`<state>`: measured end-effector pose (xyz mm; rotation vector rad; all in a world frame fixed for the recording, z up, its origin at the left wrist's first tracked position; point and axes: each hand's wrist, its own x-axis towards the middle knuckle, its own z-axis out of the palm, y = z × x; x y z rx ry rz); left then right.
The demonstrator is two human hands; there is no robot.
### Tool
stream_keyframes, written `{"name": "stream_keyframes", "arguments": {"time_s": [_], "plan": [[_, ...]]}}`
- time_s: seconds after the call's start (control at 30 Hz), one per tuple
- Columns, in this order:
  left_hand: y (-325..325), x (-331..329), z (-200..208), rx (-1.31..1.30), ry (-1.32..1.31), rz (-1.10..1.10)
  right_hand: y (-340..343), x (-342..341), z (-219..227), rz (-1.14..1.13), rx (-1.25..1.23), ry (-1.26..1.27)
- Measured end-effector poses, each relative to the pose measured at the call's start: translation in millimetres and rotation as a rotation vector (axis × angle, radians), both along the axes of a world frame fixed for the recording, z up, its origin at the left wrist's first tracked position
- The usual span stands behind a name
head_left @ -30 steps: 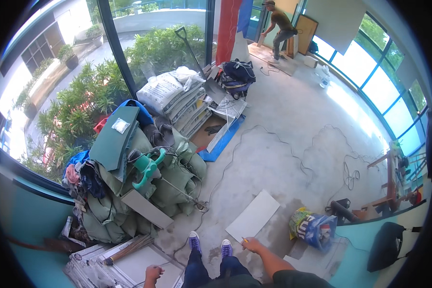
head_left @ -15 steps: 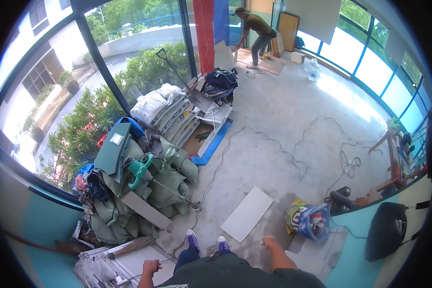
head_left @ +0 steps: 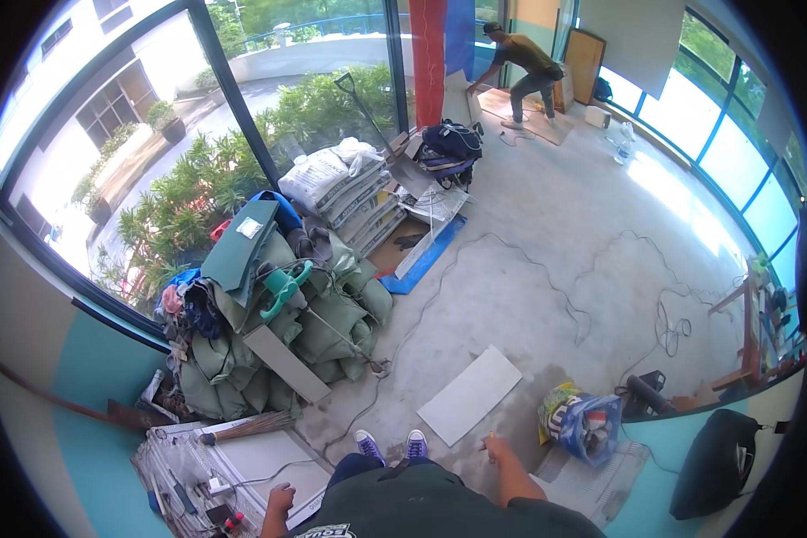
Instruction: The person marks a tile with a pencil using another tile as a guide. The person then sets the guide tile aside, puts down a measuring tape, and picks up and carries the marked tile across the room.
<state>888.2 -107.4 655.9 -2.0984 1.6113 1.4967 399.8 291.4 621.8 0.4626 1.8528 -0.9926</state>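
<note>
Head view: right hand [head_left: 493,446] pinching, pale tile [head_left: 471,394] lying ahead

And here we are, looking straight down past a dark shirt [head_left: 403,502] to a pair of purple shoes [head_left: 368,446] planted on the grey floor [head_left: 502,296]. The right hand has finger and thumb pressed together on a small yellow-orange thing [head_left: 489,436], too small to make out. Just beyond it, flat on the floor and set at a slant, there's the pale tile, untouched.

Over to the left hand [head_left: 282,496]: fingers curled, up in front of a white panel [head_left: 309,480], and whether it grips anything I cannot tell! A straw broom [head_left: 251,427] lies close by, with a cable [head_left: 273,472] running near that hand.

Out on the right, a blue-and-yellow bag [head_left: 592,429] stands open and stuffed. To the left, green sacks [head_left: 323,336] are heaped up with a green-handled power tool [head_left: 285,289] on top. And way at the back, a co-worker [head_left: 529,67] bends low over a board [head_left: 547,127]!
</note>
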Motion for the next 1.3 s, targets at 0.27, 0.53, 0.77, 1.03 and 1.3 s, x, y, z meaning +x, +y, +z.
{"name": "stream_keyframes", "arguments": {"time_s": [0.27,0.53,0.77,1.03,1.3], "plan": [[37,52,-27,0.011,0.062,0.077,-19,-21,12,0.070,0.039,-0.060],[87,65,14,-0.028,0.107,0.355,-66,-11,16,0.306,0.030,-0.147],[212,131,-61,-0.222,-0.242,0.417,-157,19,50,0.689,0.035,-0.017],[264,152,-34,-0.053,-0.045,0.925,-234,78,95,0.967,0.065,0.012],[261,144,14,0.025,0.081,1.253,-322,88,67,1.227,0.066,-0.033]]}}
